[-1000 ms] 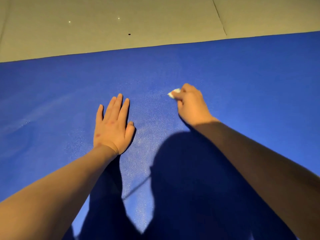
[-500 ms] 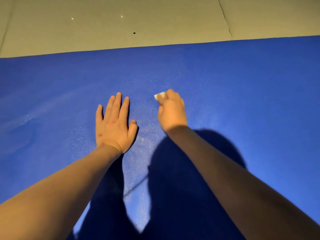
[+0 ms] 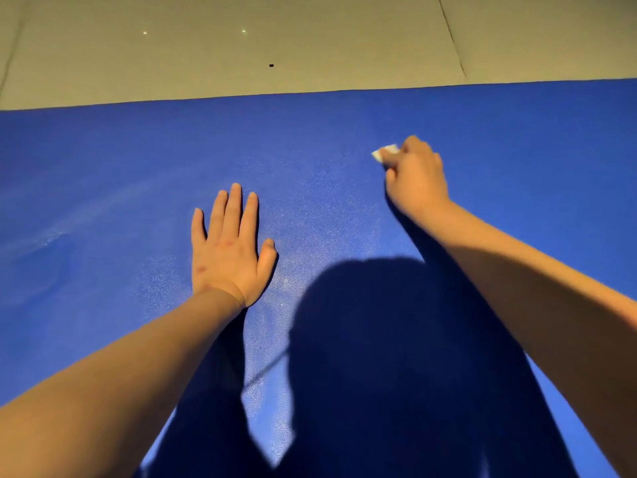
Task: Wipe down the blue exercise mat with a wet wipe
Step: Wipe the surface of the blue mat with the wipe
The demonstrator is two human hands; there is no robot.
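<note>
The blue exercise mat (image 3: 103, 174) fills most of the view, lying flat on the floor. My left hand (image 3: 229, 250) rests palm down on the mat at centre left, fingers spread and holding nothing. My right hand (image 3: 415, 177) is farther up and to the right, fingers closed on a small white wet wipe (image 3: 385, 152) that pokes out at the fingertips and presses on the mat. The hand is slightly blurred. Most of the wipe is hidden inside the fist.
Beige floor tiles (image 3: 310, 39) lie beyond the mat's far edge, with a small dark speck (image 3: 271, 65) and a tile seam at the upper right. A dark shadow of my head and arms covers the near mat. Faint wet streaks show on the left.
My right hand with the wipe swept left toward the left hand, then back right and farther up the mat. The left hand stayed planted.
</note>
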